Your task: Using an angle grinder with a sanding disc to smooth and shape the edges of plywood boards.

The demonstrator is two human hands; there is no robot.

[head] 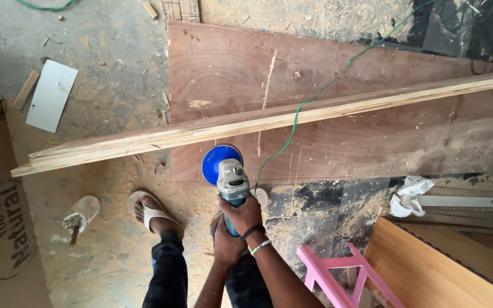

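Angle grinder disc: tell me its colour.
Blue. The angle grinder disc is a round blue pad beside the plywood strip's edge, clearest in the head view.

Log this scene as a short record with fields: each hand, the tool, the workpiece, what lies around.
right hand: grips the grinder body from above
left hand: grips the grinder's rear end, below the right hand
grinder: teal and grey, blue disc at the plank's near edge
plank: long layered board lying at a slant across a plywood sheet
cable: green, runs from the grinder over the plank to the upper right
foot: in a sandal, on the dusty floor
stool: pink, lower right
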